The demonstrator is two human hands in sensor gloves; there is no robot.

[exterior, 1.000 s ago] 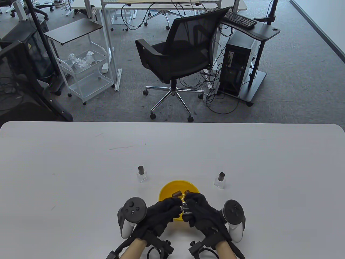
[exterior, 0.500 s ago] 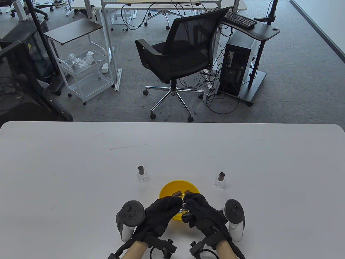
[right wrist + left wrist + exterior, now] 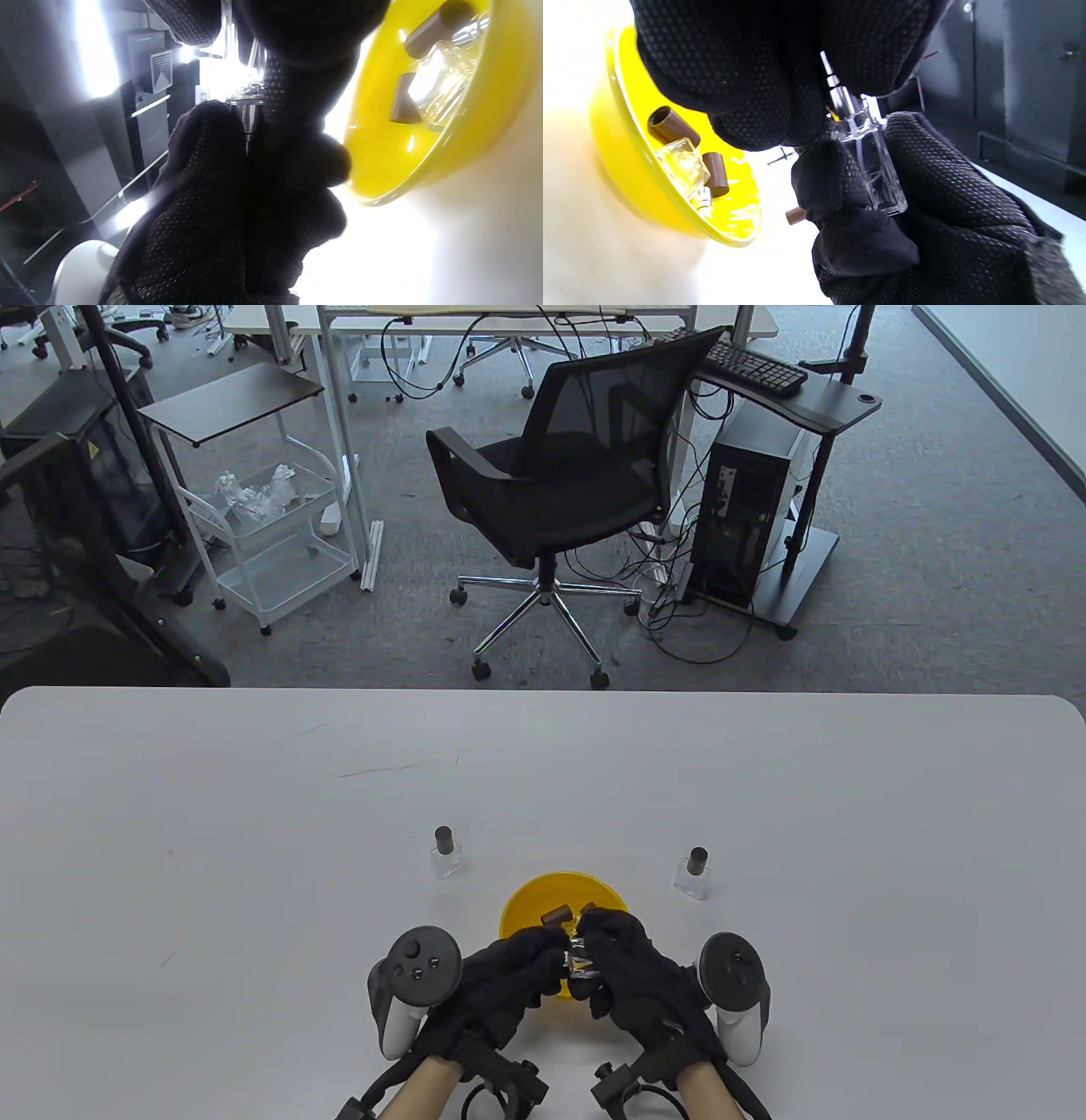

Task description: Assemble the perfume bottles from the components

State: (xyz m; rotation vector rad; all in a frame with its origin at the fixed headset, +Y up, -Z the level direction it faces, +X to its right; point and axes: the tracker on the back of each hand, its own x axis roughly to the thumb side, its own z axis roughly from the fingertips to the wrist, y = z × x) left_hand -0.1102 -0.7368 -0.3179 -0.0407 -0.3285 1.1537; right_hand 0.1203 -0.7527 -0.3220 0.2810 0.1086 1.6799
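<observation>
Barely shifted, both hands' fingers (image 3: 840, 178) pinch the glass bottle (image 3: 878, 169) between them.

No word, brand or number can be read in any view. In the right wrist view a small square sign (image 3: 161, 67) with a pale triangle stands on a dark cabinet (image 3: 148, 106) behind the hands; just beside it a white tag carries marks too blurred to make out.
</observation>
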